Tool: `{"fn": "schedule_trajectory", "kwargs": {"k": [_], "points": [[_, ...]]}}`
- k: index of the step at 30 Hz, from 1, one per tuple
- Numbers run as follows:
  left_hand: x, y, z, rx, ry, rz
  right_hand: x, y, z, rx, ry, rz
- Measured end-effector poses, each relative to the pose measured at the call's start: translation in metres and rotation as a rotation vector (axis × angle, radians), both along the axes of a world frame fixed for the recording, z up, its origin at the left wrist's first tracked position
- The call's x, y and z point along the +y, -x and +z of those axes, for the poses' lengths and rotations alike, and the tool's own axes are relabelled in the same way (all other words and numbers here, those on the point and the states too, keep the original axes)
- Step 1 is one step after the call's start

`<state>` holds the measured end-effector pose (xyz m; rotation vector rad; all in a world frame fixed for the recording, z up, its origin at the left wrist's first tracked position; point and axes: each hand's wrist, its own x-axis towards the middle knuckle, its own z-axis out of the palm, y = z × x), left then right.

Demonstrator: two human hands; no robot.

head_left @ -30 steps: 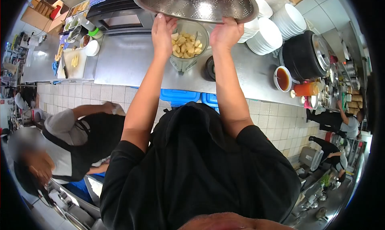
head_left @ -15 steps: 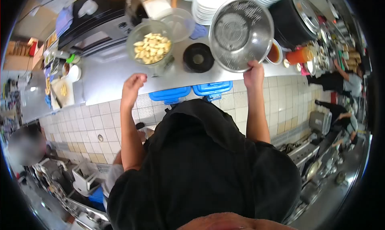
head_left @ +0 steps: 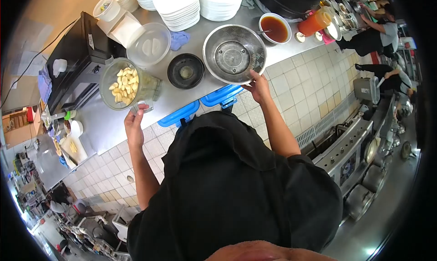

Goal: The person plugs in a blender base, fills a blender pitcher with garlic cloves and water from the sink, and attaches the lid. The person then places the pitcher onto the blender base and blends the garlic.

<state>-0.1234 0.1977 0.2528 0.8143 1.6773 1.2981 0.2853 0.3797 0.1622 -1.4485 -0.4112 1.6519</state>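
Observation:
A clear jug (head_left: pixel 109 95) filled with peeled garlic cloves (head_left: pixel 124 86) stands at the counter's left part. My left hand (head_left: pixel 134 123) is at the jug's handle, its fingers closed on it near the rim. To the right, my right hand (head_left: pixel 260 86) grips the near rim of a perforated steel colander (head_left: pixel 233 56), thumb on the inside. Nothing shows inside the colander, which sits level at the counter. Between jug and colander lies a black round base (head_left: pixel 185 71) with a pale centre.
Behind are a clear plastic lid (head_left: pixel 149 44), a blue cloth (head_left: pixel 180 40) and stacked white dishes (head_left: pixel 176 8). A bowl of reddish-brown sauce (head_left: pixel 274 29) and an orange bottle (head_left: pixel 315 22) stand right. Blue bins (head_left: pixel 180 114) sit below the counter edge. Two people work far right.
The colander, tilted and raised before, is now lowered level toward the counter in my right hand. My left hand has moved up to the jug's handle. The view has shifted.

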Motion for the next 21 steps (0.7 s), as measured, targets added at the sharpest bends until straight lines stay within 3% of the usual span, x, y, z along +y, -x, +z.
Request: {"fn": "schedule_trajectory", "kwargs": {"k": [2,5,8,9,12,13,15,17,18,20,21], "points": [[0.003,0.006,-0.012,-0.249,-0.055,0.053,0.002,0.000,-0.010,0.036,0.032,0.098],[0.013,0.006,-0.010,-0.219,-0.002,0.073,0.000,0.001,-0.027,0.055,0.065,0.130],[0.016,0.018,-0.021,-0.158,0.011,-0.068,-0.010,0.015,-0.063,0.041,0.064,-0.039],[0.019,0.023,-0.022,-0.213,-0.006,-0.140,-0.022,0.029,-0.035,0.053,-0.016,-0.080],[0.021,0.048,-0.044,-0.335,-0.030,-0.253,-0.040,0.061,-0.032,-0.017,-0.055,-0.167],[0.022,0.054,-0.051,-0.370,-0.045,-0.274,-0.047,0.074,-0.029,-0.023,-0.081,-0.296],[0.022,0.080,-0.080,-0.443,-0.116,-0.344,-0.054,0.090,-0.051,-0.249,-0.042,-0.477],[0.025,0.070,-0.064,0.121,-0.022,-0.470,-0.072,0.102,-0.058,-0.504,-0.083,-0.640],[0.019,0.070,-0.046,0.423,0.031,-0.472,-0.089,0.116,-0.038,-0.434,-0.134,-0.593],[0.012,0.063,-0.009,0.392,0.001,-0.656,-0.116,0.148,0.007,-0.272,-0.233,-0.441],[0.009,0.068,-0.008,0.318,-0.022,-0.702,-0.128,0.175,0.034,-0.175,-0.302,-0.225]]}}
